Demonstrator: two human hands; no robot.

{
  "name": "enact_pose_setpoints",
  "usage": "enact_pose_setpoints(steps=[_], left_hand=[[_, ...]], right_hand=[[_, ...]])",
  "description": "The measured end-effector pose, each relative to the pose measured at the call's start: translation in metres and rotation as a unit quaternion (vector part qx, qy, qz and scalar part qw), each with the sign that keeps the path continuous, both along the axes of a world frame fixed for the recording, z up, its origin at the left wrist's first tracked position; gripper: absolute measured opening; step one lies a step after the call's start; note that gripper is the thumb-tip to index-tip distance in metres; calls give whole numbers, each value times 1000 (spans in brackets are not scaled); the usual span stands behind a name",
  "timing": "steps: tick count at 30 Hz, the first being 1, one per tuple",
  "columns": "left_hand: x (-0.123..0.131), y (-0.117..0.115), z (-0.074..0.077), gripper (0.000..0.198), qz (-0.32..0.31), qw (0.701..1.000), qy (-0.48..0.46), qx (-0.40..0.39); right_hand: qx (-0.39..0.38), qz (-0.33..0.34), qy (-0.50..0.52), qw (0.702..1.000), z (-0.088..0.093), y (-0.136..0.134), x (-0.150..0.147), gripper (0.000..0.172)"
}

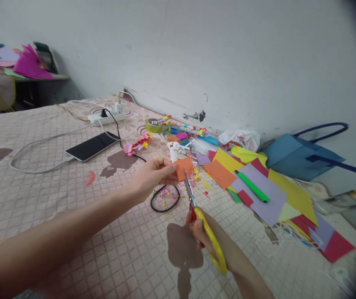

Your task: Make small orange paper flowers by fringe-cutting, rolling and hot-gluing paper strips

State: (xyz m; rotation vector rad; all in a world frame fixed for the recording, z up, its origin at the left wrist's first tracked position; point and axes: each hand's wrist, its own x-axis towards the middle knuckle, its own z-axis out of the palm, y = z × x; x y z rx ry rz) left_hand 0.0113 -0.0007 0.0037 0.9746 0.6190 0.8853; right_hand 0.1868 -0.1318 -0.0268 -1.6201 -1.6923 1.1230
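Observation:
Between the thumb and fingers of my left hand (157, 176) is a small piece of orange paper (183, 168). My right hand (207, 232) grips a pair of scissors (192, 195) with yellow and red handles. The scissor blades point away from me and their tips meet the paper's lower edge; whether they are cutting into it I cannot tell. Just behind the paper stands a white glue gun (173, 151), partly hidden. Below my left hand a black cable loop (165, 211) surrounds small paper scraps (166, 195) on the patterned cloth.
Coloured paper sheets (263, 195) spread to the right, with a green marker (252, 187) on top. Behind lie green tape (153, 126) and a flower-decorated stick (137, 145). A phone (93, 146) and power strip (106, 118) with cables sit left. A blue bag (299, 157) leans by the wall.

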Motion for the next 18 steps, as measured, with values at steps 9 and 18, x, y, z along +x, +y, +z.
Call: enact_pose_setpoints(steps=[9,18], left_hand=[[1,0,-2,20,5,1000,0,7],[-1,0,-1,21,5,1000,-8,8]], right_hand=[[-12,-16,-34,999,13,4,-8,59],[-67,-69,-11,995,4,6,-6,63]])
